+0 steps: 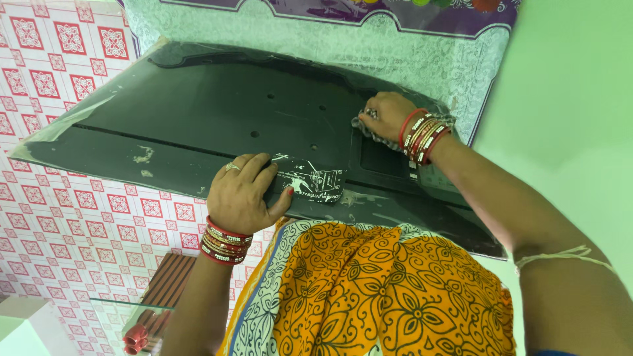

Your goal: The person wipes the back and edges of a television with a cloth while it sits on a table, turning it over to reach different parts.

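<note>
1. We are looking down at a wide, flat black panel (198, 125), the back of a screen by its shape, matte hard plastic with small round holes, a long straight seam and pale scuffs and smears.
2. We are pressing our left hand (242, 192) flat on the panel's lower edge, fingers spread and released, thumb lying beside a dark printed label (315, 182) with white marks.
3. We are clenching our right hand (388, 113) on a small crumpled grey cloth (364, 125), holding it against the panel near its right end, above a shallow rectangular recess.
4. Both wrists are wearing stacks of red and beaded bangles; a thin pale thread is circling the right forearm.
5. An orange garment (382, 290) with black flower outlines is filling the lower middle.
6. The wall (59, 217) at left is showing pink and white square tiles; green patterned covering lies behind the panel.
</note>
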